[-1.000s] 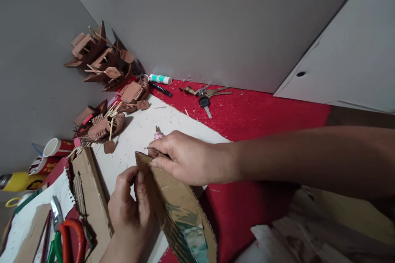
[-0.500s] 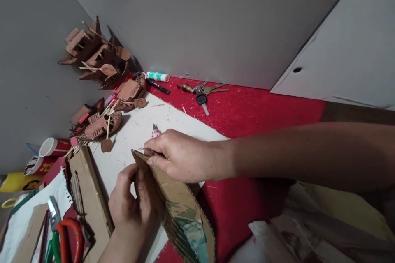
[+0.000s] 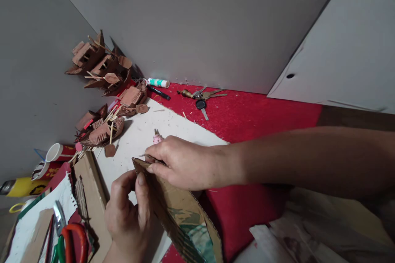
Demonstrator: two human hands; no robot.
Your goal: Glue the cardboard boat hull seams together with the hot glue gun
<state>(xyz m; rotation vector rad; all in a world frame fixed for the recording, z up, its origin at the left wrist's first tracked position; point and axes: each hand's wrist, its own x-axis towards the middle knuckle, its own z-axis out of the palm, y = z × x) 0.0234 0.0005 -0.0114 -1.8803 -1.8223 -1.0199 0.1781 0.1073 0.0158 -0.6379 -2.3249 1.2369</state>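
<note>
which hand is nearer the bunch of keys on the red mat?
Right. The right hand sits on the cardboard piece's top corner, just below the keys. The left hand pinches the cardboard's edge lower down, farther from them.

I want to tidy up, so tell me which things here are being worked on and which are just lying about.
Being worked on:
cardboard piece, held by left hand and right hand

Lying about:
keys
glue stick
black marker
scissors
cardboard boat models
paper cup
</note>
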